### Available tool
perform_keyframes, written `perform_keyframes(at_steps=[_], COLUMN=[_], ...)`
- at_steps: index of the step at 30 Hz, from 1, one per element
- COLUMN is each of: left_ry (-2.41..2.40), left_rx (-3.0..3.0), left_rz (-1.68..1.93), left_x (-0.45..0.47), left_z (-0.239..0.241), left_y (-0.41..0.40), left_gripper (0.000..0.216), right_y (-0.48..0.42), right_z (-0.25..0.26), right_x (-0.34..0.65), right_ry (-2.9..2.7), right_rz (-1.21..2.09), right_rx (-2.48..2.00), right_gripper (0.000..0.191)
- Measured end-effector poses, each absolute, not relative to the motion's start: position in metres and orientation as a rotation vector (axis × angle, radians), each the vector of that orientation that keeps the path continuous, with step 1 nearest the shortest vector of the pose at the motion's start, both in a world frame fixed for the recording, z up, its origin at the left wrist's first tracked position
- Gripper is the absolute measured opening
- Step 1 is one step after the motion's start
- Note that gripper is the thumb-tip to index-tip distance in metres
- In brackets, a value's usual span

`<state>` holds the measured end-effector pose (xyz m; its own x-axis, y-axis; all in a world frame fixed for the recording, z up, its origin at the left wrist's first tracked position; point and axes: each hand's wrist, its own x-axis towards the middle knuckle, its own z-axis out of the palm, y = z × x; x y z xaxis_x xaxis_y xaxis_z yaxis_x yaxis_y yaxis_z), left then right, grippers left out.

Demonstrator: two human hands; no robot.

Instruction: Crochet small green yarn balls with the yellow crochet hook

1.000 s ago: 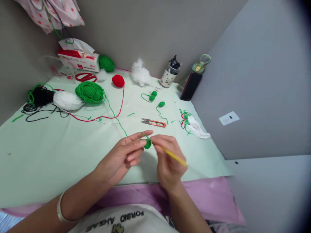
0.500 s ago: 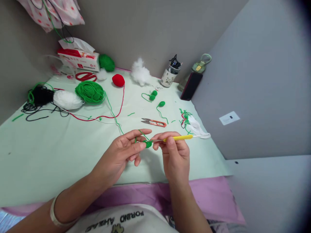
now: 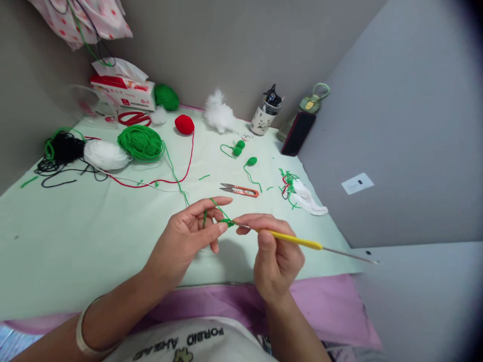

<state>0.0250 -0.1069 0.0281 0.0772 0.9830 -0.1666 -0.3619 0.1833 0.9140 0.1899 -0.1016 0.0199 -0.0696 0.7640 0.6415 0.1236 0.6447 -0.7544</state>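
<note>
My left hand [image 3: 196,229] pinches a small green crochet piece [image 3: 227,222] between thumb and fingers. Green yarn [image 3: 219,207] runs from that piece up over the raised index finger, and more of it loops round the other fingers. A yellow-handled crochet hook [image 3: 294,239] is gripped in my right hand [image 3: 277,251]; its left tip meets the crochet piece, while its bare metal end points out to the right and slightly down. Part of the piece is hidden behind my left thumb.
Beyond my hands lie orange thread snips [image 3: 240,190], small green crocheted balls [image 3: 237,148] and white stuffing [image 3: 219,113]. Yarn skeins, green [image 3: 140,143], white [image 3: 106,154] and red [image 3: 184,124], sit at back left. Yarn scraps [image 3: 289,181] lie right, below a phone [image 3: 298,133].
The crochet hook has swung so its right end points lower and farther out. My right hand has rolled and shifted slightly right and down; the green piece has tilted in my left fingers.
</note>
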Motion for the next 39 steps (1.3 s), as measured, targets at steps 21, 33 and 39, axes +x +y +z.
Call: perform_keyframes(at_steps=[21, 33, 39], left_ry=[0.759, 0.702, 0.742], left_rx=[0.524, 0.374, 0.527], left_rz=[1.114, 1.056, 1.132], left_x=[0.028, 0.03, 0.031], left_z=[0.033, 0.03, 0.03], left_y=[-0.103, -0.1, -0.102], left_gripper=[0.036, 0.027, 0.026], right_y=[-0.092, -0.095, -0.09], right_z=[0.023, 0.016, 0.019], right_x=[0.186, 0.19, 0.187], right_ry=[-1.432, -1.655, -1.415], right_rz=[0.792, 0.394, 0.894], right_rx=[-0.813, -0.847, -0.853], right_gripper=[0.02, 0.026, 0.018])
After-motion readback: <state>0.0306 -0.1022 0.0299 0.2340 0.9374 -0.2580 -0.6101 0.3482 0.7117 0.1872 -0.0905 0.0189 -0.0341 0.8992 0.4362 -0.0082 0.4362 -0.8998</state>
